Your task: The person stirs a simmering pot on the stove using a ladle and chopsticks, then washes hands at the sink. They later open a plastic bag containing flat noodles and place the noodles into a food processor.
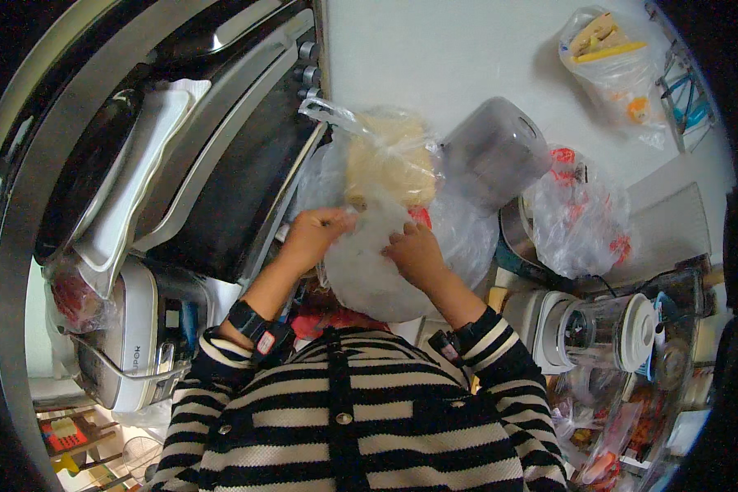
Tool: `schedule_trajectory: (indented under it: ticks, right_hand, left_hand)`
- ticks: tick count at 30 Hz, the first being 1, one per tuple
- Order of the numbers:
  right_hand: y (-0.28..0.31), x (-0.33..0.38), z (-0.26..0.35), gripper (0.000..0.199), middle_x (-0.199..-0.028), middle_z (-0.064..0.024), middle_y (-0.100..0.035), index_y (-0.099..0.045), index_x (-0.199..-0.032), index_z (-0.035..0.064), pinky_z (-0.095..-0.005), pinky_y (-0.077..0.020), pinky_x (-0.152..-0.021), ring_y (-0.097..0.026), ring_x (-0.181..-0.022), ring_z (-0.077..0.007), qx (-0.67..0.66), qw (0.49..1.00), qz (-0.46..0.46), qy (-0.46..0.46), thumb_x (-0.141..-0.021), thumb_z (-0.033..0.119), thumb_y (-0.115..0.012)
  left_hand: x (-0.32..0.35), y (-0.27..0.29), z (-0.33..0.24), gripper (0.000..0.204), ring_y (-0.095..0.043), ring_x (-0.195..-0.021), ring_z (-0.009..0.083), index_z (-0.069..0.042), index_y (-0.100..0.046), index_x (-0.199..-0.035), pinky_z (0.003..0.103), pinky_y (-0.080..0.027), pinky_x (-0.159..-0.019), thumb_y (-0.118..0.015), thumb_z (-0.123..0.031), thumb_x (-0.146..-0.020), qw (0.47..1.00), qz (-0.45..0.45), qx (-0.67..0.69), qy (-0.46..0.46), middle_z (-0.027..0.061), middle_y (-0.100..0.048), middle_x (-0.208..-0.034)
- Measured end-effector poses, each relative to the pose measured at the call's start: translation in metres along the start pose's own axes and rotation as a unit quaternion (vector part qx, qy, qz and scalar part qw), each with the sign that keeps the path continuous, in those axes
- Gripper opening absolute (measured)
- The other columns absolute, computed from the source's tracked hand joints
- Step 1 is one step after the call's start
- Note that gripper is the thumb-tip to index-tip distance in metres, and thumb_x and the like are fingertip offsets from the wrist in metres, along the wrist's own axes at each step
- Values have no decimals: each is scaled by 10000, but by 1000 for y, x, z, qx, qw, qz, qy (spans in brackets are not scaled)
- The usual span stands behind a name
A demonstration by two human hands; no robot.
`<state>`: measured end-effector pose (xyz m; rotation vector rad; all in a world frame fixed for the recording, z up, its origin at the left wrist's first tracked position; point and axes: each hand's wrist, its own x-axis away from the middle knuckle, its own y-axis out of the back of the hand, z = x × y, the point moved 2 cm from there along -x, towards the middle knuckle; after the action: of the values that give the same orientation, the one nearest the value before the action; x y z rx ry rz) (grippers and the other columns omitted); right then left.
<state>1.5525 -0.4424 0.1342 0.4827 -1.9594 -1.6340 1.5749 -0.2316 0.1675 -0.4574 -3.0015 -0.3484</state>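
My left hand is closed, its thumb and fingertips pinching the left edge of a thin, whitish translucent sheet. Curled over the right edge of that sheet is my right hand, with its fingertips bent in against it. I cannot make out whether the sheet is a bag or a single layer. Just beyond both hands lies a pale yellow stack or block inside a clear plastic bag. More crumpled clear plastic spreads to the right of my right hand.
A grey translucent container stands beyond my right hand. Farther right is a plastic bag with red print. An appliance with a clear jar lies nearer. On the left are an oven-like appliance and a white tray. A filled bag hangs on the wall.
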Motion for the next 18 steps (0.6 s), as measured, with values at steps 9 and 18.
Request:
schedule_trajectory:
  ticks: [9,18]
  right_hand:
    - [16,-9,21,299,-1068,-78,-651,-656,-1048,92,-373,-465,-862,-580,-1065,-269,-218,948,227,-49,-773,117,-542]
    - [82,30,18,303,-1142,-120,-626,-605,-1147,36,-325,-431,-930,-574,-1076,-240,-507,856,-86,58,-860,58,-511]
  left_hand:
    - [49,-21,-17,703,-601,-831,165,-110,-305,-1430,289,-474,-768,-652,-93,-818,948,213,228,-66,113,-548,-1257]
    - [62,-27,49,882,-621,-872,323,-183,-278,-1427,424,-492,-774,-754,-210,-685,894,95,-437,-38,154,-599,-1165]
